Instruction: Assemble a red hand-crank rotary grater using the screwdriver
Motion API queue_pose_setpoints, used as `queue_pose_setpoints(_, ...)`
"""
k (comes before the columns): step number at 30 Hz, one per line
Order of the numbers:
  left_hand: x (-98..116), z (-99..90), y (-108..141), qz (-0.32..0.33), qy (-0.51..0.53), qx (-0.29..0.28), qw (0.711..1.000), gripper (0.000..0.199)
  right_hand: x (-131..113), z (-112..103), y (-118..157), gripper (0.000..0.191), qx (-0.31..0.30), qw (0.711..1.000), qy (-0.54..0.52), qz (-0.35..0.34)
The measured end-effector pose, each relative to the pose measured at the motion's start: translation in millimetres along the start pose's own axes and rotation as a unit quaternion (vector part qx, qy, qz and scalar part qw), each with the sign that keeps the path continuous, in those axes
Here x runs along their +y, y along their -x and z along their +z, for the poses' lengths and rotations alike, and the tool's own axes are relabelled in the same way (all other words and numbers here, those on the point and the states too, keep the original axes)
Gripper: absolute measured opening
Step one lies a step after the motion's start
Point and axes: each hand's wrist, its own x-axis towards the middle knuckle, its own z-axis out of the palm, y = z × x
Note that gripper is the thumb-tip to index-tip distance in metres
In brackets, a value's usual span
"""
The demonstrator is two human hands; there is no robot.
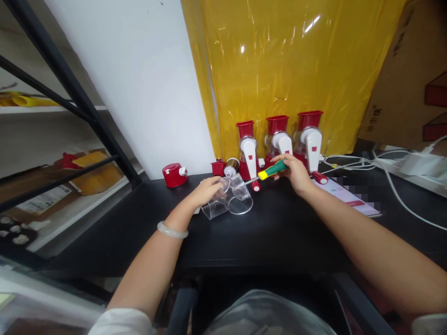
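Observation:
My left hand [210,190] is closed on a clear plastic grater housing [240,204] that rests on the black table. In my right hand [292,171] is a screwdriver with a green and yellow handle [274,169]. Its metal shaft points left, and the tip reaches the clear housing; whether it touches a screw is too small to tell. Just behind the housing lie a drum grater blade [231,166] and a small red part [218,167]. A red round base [175,175] with a white knob stands to the left of my left hand.
Three red and white rotary graters [248,151] stand along the yellow plastic sheet [296,60]. At right are a phone-like flat panel [349,197], white cables [387,172] and a power strip [422,163]. A shelf rack [70,116] borders the black table [279,237] on the left.

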Motion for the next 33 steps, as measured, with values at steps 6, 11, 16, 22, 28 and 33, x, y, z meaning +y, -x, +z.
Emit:
queue_pose_setpoints(6,0.9,0.3,1.2,-0.006,0.009,0.0,1.0,0.033,-2.0,0.7,1.5,0.03,-0.003,1.0,0.016,0.006)
queue_pose_setpoints(11,1.6,0.3,1.8,-0.005,0.013,-0.001,1.0,0.032,1.5,-0.1,3.0,0.04,-0.005,0.998,0.064,-0.001)
queue_pose_setpoints(16,0.7,0.1,0.2,-0.01,0.009,-0.001,1.0,0.034,2.9,-0.9,0.2,0.033,-0.001,1.0,0.027,0.015)
queue_pose_setpoints(22,-0.2,-0.3,-0.1,-0.009,0.006,0.0,1.0,0.034,0.5,0.0,0.6,0.021,-0.009,1.0,0.003,0.018)
queue_pose_setpoints(28,1.1,-0.2,0.3,-0.008,0.007,-0.003,1.0,0.034,-0.7,0.8,3.9,0.045,-0.012,0.999,0.051,-0.001)
queue_pose_setpoints(33,0.0,0.3,0.2,-0.007,0.011,0.002,1.0,0.034,1.0,0.8,3.9,0.056,-0.003,0.998,0.062,-0.005)
